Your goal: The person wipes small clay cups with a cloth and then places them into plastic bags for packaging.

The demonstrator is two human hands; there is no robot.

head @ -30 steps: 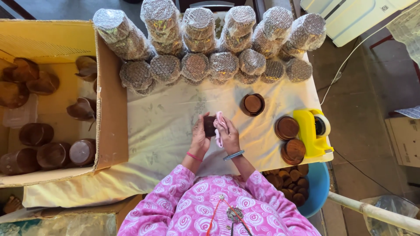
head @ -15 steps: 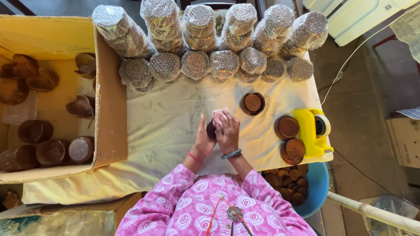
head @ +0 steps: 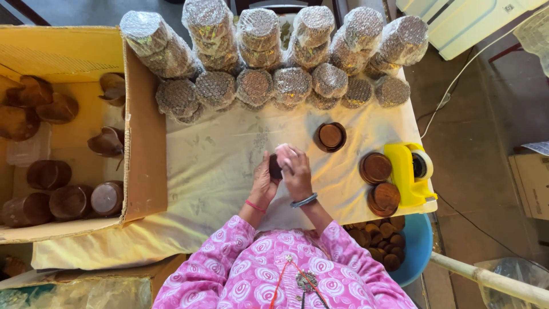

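Note:
My left hand (head: 263,182) grips a small dark brown wooden round piece (head: 275,167) above the cloth-covered table (head: 217,166). My right hand (head: 297,174) presses a pink cloth (head: 284,153) against that piece. Both hands meet at the table's middle, close to my body. A brown wooden holder with a disc inside (head: 330,136) lies just beyond my right hand. Two stacks of brown wooden discs (head: 376,167) (head: 385,197) sit to the right, next to a yellow tape dispenser (head: 409,171).
Several bubble-wrapped cylinders (head: 274,51) line the table's far edge. A large open cardboard box (head: 143,131) at left holds brown wooden cups and bowls. A blue tub (head: 417,243) of wooden discs stands at lower right. A pale pole (head: 486,277) crosses the bottom right corner.
My right hand has moved the pink cloth up over the top of the wooden piece, and my left hand has turned the piece slightly. Nothing else moved.

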